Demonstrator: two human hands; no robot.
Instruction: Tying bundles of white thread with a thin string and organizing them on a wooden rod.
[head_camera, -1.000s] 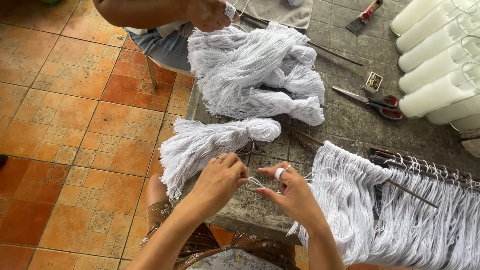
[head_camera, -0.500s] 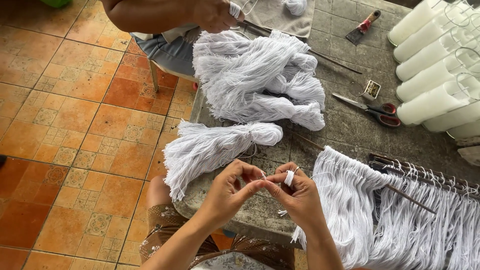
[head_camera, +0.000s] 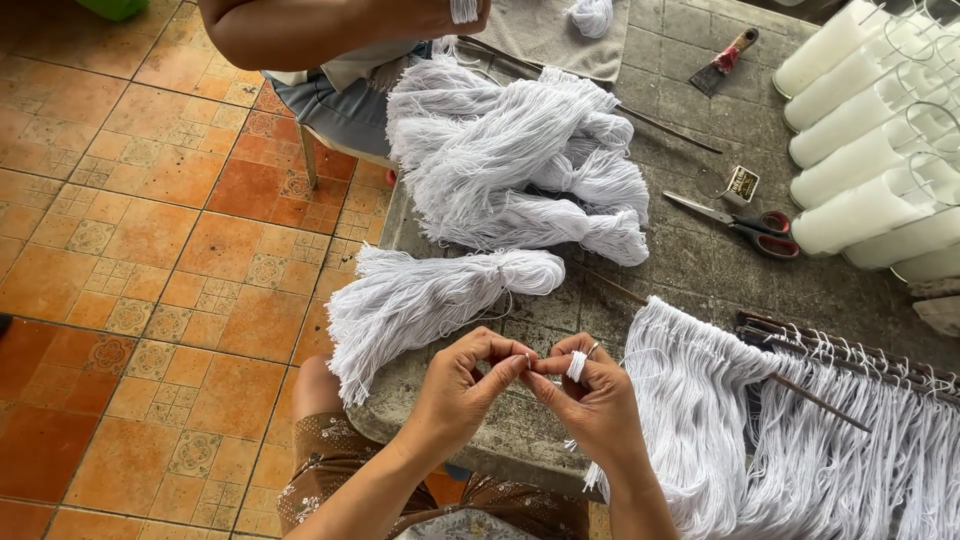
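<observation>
Your left hand (head_camera: 462, 392) and right hand (head_camera: 592, 400) meet fingertip to fingertip at the near edge of the grey stone worktable (head_camera: 690, 280). Both are pinched narrow on the same white cotton strand (head_camera: 576, 366), which is wrapped around your right forefinger; its loose end hangs below the right palm.

At 11 o'clock from your hands lies a cut bundle of white yarn (head_camera: 425, 300), its frayed end overhanging the table edge. At 12 o'clock sits a larger heap of white yarn skeins (head_camera: 520, 160). At 3 o'clock, a fringe of knotted white strands (head_camera: 740, 430) hangs from thin rods (head_camera: 840, 350).

Red-handled scissors (head_camera: 740, 220) lie at 1 o'clock, with a small box (head_camera: 741, 185) just beyond them. White candles (head_camera: 860, 150) are stacked at 2 o'clock. Another person's arm (head_camera: 330, 25) reaches in at the top, above the orange floor tiles (head_camera: 150, 250).
</observation>
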